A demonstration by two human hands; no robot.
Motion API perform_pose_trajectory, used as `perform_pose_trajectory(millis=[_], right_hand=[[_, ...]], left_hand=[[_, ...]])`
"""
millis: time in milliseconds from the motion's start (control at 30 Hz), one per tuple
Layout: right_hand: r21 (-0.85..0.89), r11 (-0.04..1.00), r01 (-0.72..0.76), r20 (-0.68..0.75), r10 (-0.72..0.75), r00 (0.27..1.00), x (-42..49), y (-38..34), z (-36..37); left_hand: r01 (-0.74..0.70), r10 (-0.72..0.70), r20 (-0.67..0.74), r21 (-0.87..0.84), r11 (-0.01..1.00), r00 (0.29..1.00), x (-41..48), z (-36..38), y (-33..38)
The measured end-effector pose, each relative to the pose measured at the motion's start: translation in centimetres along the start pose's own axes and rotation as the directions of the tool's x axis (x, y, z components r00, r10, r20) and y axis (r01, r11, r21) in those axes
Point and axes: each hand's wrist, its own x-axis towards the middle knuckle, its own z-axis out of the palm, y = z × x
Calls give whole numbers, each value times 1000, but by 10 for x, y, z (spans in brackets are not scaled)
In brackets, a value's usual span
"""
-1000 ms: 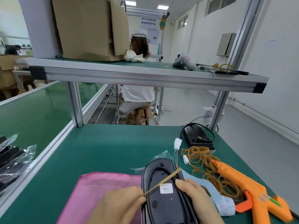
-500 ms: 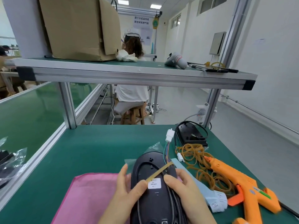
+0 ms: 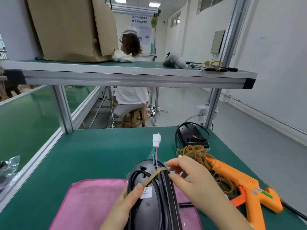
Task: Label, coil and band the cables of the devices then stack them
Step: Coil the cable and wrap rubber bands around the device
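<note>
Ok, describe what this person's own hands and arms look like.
The left hand and the right hand are bare: no gloves, rings or watch show. The left forearm and the right forearm are uncovered too; no sleeve reaches into view.

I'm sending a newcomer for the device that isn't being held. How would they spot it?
On the green table, look to its far right corner by the aluminium post. The black device lies flat there, just beyond the pile of rubber bands, with its black cable looped round it; no hand touches it.
</note>
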Motion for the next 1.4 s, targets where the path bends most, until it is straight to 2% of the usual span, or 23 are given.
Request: perform_pose_trajectory(millis=[67,100,233,467,533,633,800,1067,1133,1233,1300,1400], right_hand=[[-188,972,139,73,-127,989,7,1,-5],[-221,958,181,103,-161,982,10,1,-8],[-172,952,254,217,-214,952,19,1,-14],[46,992,119,126,-123,984,1,10,1],[151,987,44,132,-65,989,-1,12,5],[194,981,-5,162,-27,986,-3,18,9],[197,980,-6,230,-41,972,-8,23,9],[194,980,-43,251,-7,968,-8,23,7],[206,972,-109,246,56,968,-5,21,6],[240,929,-282,210,234,949,5,18,8],[177,930,-321,177,291,940,10,15,11],[-62,972,-225,118,231,966,13,10,14]], left_hand=[[-29,29,-8,25,999,1000,0,-2,1],[-36,36,-4,32,999,999,0,-3,2],[-36,35,58,16,999,998,0,-8,-3],[-58,57,29,45,997,998,1,-9,-4],[-58,58,-4,43,997,998,2,-9,-4],[-61,61,-22,26,998,998,3,-11,-4],[-79,77,-75,-21,997,994,8,-17,-5],[-67,67,-26,-12,998,997,11,-10,-5],[-80,80,-23,-10,997,997,12,-10,-4],[-116,117,-26,41,992,993,12,-7,-5],[-154,156,-19,82,985,988,12,-4,-6],[-179,182,-15,133,975,983,10,-3,-6]])
